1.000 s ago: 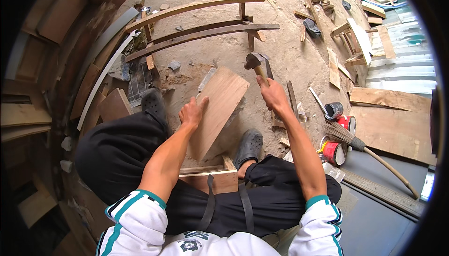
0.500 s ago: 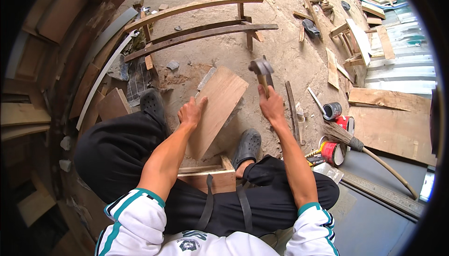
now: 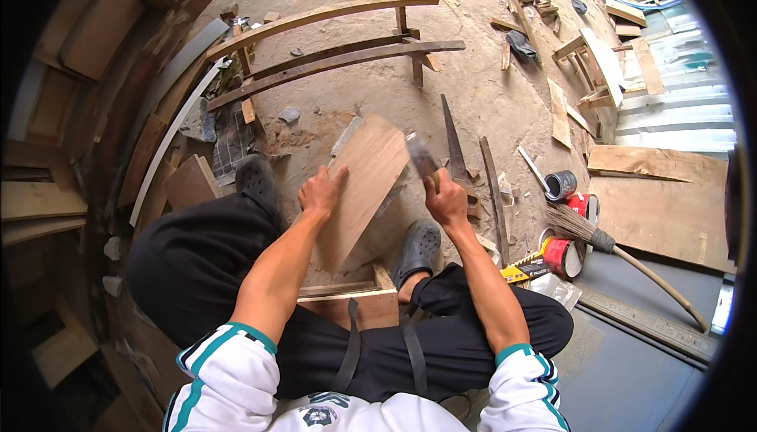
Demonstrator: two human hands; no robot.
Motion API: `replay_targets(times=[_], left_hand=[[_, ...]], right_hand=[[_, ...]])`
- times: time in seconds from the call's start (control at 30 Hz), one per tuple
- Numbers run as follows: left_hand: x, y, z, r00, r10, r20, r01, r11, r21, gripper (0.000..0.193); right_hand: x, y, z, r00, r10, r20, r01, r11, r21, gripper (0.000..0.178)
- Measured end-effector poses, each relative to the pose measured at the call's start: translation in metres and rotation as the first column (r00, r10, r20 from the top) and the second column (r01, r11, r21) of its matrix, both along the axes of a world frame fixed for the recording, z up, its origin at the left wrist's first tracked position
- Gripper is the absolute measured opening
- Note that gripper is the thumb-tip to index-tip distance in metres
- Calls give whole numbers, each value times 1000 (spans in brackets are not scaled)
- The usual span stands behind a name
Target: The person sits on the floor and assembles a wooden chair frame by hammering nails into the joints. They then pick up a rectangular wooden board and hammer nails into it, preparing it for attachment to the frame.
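A flat light-brown wooden board [image 3: 364, 183] stands tilted in front of me, above a small wooden frame [image 3: 367, 306] between my legs. My left hand [image 3: 319, 194] is closed on the board's left edge, the index finger stretched along its face. In my closed right hand [image 3: 446, 197] is the handle of a hammer [image 3: 420, 157]. Its head, smeared by motion, is close to the board's upper right edge; whether they touch I cannot tell. A handsaw [image 3: 453, 140] lies on the ground just beyond my right hand.
Ahead lies a long wooden frame [image 3: 339, 52]. To the right are paint cans [image 3: 561, 185], a broom [image 3: 579, 228], a yellow-and-black package [image 3: 522, 271] and plywood [image 3: 662, 215]. Stacked boards [image 3: 43, 195] line the left side. My clogs [image 3: 418, 249] rest on the dirt floor.
My right hand has swung the hammer down and left, bringing its head to the board's edge and uncovering the saw. My left hand and the board stay almost in place.
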State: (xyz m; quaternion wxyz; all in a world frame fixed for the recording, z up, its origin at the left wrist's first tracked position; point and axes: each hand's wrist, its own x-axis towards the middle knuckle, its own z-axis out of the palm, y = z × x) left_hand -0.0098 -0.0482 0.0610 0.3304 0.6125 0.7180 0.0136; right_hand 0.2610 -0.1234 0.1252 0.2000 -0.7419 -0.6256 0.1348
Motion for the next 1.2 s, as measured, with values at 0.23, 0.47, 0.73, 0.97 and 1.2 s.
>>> replay_targets(times=[0.23,0.47,0.73,0.97,1.2], left_hand=[[2,9,11,999,-36,-22,36,999,-14,75],[-2,-4,0,1000,-19,-18,19,1000,19,77],[0,-1,-1,1000,-10,-7,10,1000,14,78],[3,1,8,1000,-20,-23,19,1000,-20,76],[7,11,32,998,-47,-51,42,994,-106,76]], right_hand=[[-19,1,-5,982,-75,175,110,973,-202,48],[-12,-10,-18,992,21,123,-6,993,-117,48],[-3,-31,-48,796,-375,-475,395,917,-63,58],[-19,-34,-76,610,-395,-687,551,834,10,65],[-27,-22,-82,650,-509,-564,562,822,-92,62]])
